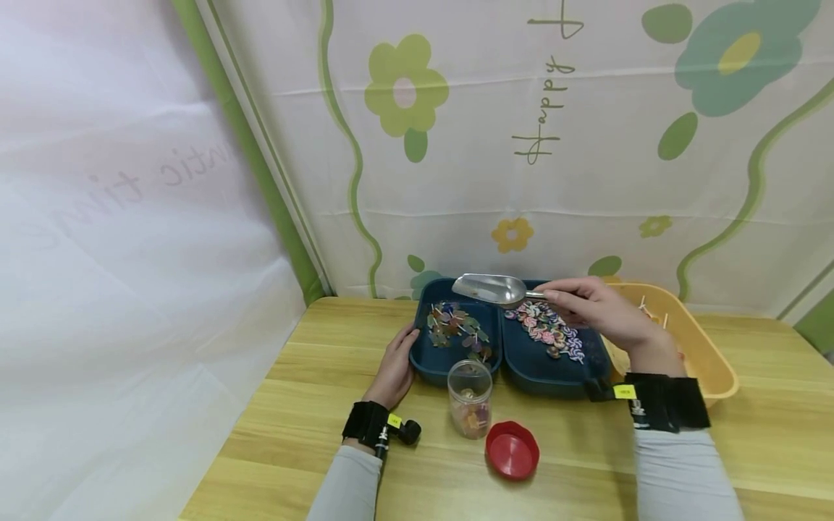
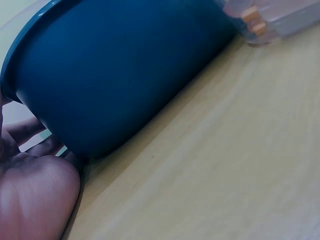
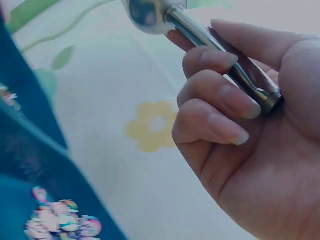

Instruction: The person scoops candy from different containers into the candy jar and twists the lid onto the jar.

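My right hand (image 1: 602,315) grips the handle of a metal scoop (image 1: 491,288), fingers curled round it, above two dark blue bins. The scoop shows no load that I can make out. Small translucent coloured lollipop-shaped pieces (image 1: 449,325) lie in the left blue bin (image 1: 430,365). The right blue bin (image 1: 537,380) holds swirl-patterned lollipop pieces (image 1: 547,329). My left hand (image 1: 394,369) rests against the left bin's outer wall, its fingers partly hidden in the left wrist view. In front of the bins stands a clear jar (image 1: 470,398) with some small coloured pieces inside.
A red lid (image 1: 512,450) lies on the wooden table (image 1: 280,434), just right of the jar. At the right, a yellow bin (image 1: 706,354) holds white-sticked pieces, partly hidden by the right arm. A floral curtain (image 1: 469,181) hangs behind the table.
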The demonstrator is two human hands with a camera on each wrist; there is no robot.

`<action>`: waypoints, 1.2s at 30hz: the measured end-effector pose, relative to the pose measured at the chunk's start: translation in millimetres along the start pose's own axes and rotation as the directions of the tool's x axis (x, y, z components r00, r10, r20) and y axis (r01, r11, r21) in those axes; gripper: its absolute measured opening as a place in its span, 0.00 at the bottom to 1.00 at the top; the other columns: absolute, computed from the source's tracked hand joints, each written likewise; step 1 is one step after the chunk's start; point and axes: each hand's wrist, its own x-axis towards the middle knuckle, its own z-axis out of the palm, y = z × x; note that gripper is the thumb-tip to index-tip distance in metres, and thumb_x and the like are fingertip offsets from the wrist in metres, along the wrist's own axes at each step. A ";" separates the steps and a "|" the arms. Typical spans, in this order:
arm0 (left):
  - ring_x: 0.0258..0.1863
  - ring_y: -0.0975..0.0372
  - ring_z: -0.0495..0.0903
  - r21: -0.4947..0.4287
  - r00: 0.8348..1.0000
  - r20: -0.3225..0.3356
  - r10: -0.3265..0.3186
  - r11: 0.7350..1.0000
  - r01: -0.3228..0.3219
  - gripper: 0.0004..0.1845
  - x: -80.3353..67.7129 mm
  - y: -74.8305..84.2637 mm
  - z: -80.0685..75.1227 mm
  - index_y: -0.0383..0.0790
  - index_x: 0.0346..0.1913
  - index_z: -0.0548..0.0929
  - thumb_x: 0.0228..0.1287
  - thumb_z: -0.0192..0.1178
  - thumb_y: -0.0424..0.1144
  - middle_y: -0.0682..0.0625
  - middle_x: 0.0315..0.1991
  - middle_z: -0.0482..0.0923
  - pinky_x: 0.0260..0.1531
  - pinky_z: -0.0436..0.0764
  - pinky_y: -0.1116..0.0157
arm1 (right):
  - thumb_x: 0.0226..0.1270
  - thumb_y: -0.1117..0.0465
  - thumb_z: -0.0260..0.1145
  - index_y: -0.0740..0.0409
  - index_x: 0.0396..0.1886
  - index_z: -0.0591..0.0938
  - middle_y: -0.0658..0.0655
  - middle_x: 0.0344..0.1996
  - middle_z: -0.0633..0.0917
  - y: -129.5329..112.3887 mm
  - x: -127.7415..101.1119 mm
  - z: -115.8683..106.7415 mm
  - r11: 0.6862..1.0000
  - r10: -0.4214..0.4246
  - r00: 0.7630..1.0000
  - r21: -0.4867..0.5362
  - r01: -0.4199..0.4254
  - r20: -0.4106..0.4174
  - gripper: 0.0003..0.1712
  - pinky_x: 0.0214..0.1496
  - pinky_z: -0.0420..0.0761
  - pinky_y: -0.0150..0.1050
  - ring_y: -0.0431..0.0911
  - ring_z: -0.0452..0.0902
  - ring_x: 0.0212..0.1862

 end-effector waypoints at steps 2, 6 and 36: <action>0.80 0.53 0.50 0.002 1.000 0.004 0.004 1.000 -0.004 0.28 0.0 -0.1 0.0 0.36 0.80 0.57 0.85 0.43 0.43 0.41 0.81 0.52 0.77 0.55 0.55 | 0.83 0.67 0.52 0.71 0.58 0.82 0.57 0.17 0.63 -8.0 -6.5 -4.5 0.999 -0.032 0.999 -0.028 0.032 -0.002 0.17 0.16 0.58 0.42 0.52 0.55 0.17; 0.80 0.54 0.51 -0.002 1.000 0.002 0.002 1.000 -0.002 0.27 -0.2 0.5 0.2 0.37 0.80 0.58 0.85 0.43 0.42 0.42 0.80 0.53 0.77 0.55 0.56 | 0.81 0.71 0.52 0.68 0.55 0.84 0.55 0.16 0.63 -21.6 -16.6 -9.5 0.994 -0.081 0.996 -0.074 0.083 0.029 0.16 0.14 0.59 0.41 0.52 0.57 0.17; 0.79 0.55 0.53 0.006 1.000 0.011 -0.007 1.000 0.007 0.27 -1.0 2.1 -0.5 0.36 0.80 0.58 0.85 0.42 0.42 0.41 0.80 0.53 0.77 0.55 0.55 | 0.74 0.73 0.61 0.48 0.47 0.90 0.48 0.26 0.81 -60.0 -42.0 -10.9 0.948 -0.072 0.971 -0.287 0.138 0.227 0.18 0.27 0.75 0.36 0.42 0.73 0.26</action>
